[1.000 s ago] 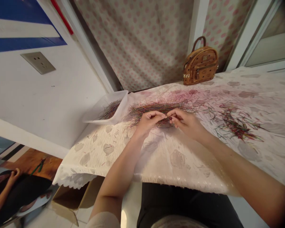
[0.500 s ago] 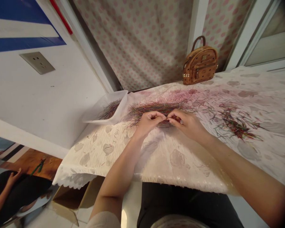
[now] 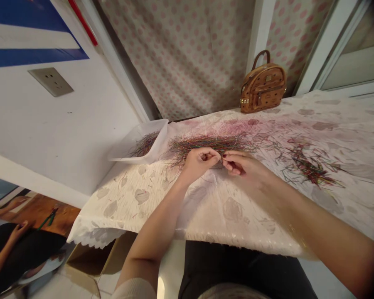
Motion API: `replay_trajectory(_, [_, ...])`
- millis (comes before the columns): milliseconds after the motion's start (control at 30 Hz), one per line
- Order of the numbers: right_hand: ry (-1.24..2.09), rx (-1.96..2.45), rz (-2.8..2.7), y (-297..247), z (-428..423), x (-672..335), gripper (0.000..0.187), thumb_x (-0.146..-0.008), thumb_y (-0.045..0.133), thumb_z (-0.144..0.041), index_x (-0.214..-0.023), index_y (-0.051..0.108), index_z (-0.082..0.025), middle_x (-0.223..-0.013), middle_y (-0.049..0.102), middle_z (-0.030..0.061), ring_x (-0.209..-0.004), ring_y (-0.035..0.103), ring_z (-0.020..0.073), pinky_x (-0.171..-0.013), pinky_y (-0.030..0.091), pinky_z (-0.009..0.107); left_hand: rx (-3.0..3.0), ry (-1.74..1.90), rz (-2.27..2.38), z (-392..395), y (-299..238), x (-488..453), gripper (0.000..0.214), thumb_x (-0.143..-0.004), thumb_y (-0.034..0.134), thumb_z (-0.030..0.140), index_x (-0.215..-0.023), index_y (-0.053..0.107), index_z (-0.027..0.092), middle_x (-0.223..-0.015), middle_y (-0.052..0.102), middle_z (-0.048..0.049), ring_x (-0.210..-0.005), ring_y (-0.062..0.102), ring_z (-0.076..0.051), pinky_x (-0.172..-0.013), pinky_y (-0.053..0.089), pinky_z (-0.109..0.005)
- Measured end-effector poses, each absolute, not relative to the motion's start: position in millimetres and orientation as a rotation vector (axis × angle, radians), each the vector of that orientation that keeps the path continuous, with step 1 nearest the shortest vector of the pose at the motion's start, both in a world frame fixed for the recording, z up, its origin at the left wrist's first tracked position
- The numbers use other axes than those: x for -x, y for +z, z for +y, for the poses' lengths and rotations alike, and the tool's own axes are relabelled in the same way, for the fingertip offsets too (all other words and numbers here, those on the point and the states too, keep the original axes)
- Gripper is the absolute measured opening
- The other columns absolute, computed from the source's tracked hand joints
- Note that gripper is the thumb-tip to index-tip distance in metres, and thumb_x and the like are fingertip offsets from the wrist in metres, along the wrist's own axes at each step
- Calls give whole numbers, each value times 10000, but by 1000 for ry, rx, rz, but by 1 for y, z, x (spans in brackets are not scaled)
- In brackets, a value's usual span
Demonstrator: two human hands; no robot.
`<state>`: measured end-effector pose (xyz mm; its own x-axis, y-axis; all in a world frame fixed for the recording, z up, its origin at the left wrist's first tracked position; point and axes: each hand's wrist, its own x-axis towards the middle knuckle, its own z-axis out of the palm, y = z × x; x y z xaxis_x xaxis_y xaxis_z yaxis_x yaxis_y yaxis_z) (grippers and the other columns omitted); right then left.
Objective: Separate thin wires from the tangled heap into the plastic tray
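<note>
A heap of thin coloured wires [image 3: 212, 142] lies lengthwise on the tablecloth, just beyond my hands. My left hand [image 3: 198, 164] is closed, thumb and forefinger pinching a thin wire, of which only a little shows. Close against it, my right hand [image 3: 247, 167] is also closed, its thumb and forefinger on the wire at the left fingertips. To the right lies a looser pile of short wire pieces [image 3: 311, 168]. On the left, a white translucent plastic bin [image 3: 158, 145] holds more wires [image 3: 146, 143].
A brown mini backpack [image 3: 263, 91] stands at the table's back, before a dotted curtain [image 3: 187, 54]. At lower left are a cardboard box [image 3: 90, 259], green-handled pliers [image 3: 51, 218] on a wooden surface, and another person's hands [image 3: 18, 230]. A white wall [image 3: 81, 137] borders the left.
My right hand has turned and shifted slightly right, its fingers now more curled. The left hand stays nearly in place. The other person's hands have moved at lower left.
</note>
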<state>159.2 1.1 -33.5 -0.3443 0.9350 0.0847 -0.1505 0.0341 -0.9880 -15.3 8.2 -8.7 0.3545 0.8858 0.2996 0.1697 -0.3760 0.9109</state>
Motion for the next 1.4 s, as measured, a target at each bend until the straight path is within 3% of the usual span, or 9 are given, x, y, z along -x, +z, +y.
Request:
replay_trajectory(67, [1345, 886, -1383, -34, 1, -158, 229, -794, 623, -364, -660, 530, -205, -575, 484, -18, -444, 393, 96, -436, 278, 264, -1698, 1112, 948, 9, -8, 14, 163, -761, 699, 313, -743, 722, 153, -747, 697, -32, -681, 581, -110, -663, 437, -240])
replay_trajectory(233, [569, 967, -1505, -30, -8, -158, 43, -867, 569, -274, -884, 571, -235, -802, 630, 19, -669, 600, 167, -634, 472, 319, -1453, 1179, 1026, 9, -4, 13, 115, -711, 725, 289, -708, 737, 175, -766, 716, -37, -693, 594, -120, -647, 443, -241])
replay_trajectory(400, [151, 917, -1745, -28, -14, -159, 147, -936, 487, -217, -1017, 607, -245, -963, 691, 64, -860, 649, 216, -774, 499, 371, -1375, 1167, 988, 7, -2, 13, 82, -714, 729, 270, -707, 744, 190, -800, 729, -38, -711, 610, -128, -627, 454, -242])
replay_trajectory(700, [209, 969, -1764, -30, -12, -156, 110, -917, 504, -220, -948, 608, -234, -911, 690, 58, -774, 633, 203, -739, 489, 364, -1377, 1152, 947, 7, -1, 13, 113, -715, 747, 296, -714, 733, 184, -795, 721, -39, -735, 617, -137, -668, 469, -259])
replay_trajectory(867, [729, 952, -1602, -29, -6, -159, 83, -866, 558, -274, -829, 599, -212, -732, 628, 22, -648, 563, 161, -625, 441, 312, -1477, 1202, 937, 7, -4, 12, 145, -705, 755, 310, -723, 741, 166, -749, 704, -30, -701, 588, -115, -692, 446, -252])
replay_trajectory(1000, [1082, 823, -1527, -28, -1, -163, 122, -868, 547, -309, -847, 600, -201, -717, 604, 11, -603, 540, 133, -586, 435, 283, -1445, 1172, 927, 9, -5, 14, 170, -718, 754, 328, -730, 737, 159, -716, 679, -18, -612, 522, -78, -604, 386, -228])
replay_trajectory(1067, [1017, 816, -1582, -28, -1, -164, 127, -872, 528, -279, -944, 603, -206, -753, 621, 14, -632, 567, 140, -618, 463, 292, -1377, 1137, 918, 10, -5, 16, 171, -709, 762, 328, -735, 738, 161, -696, 660, -8, -545, 452, -53, -534, 322, -221])
replay_trajectory(1233, [477, 932, -1843, -31, -4, -164, 180, -894, 508, -202, -1052, 594, -219, -923, 693, 48, -806, 658, 189, -758, 496, 344, -1298, 1055, 920, 12, -5, 20, 188, -677, 777, 336, -736, 738, 162, -651, 619, 11, -468, 322, -26, -462, 182, -237])
replay_trajectory(1400, [231, 884, -1938, -32, -5, -167, 147, -939, 509, -218, -1052, 603, -217, -986, 696, 65, -840, 665, 195, -755, 505, 329, -1317, 1034, 918, 13, -6, 21, 190, -664, 777, 332, -733, 737, 160, -652, 617, 7, -492, 375, -37, -471, 204, -230])
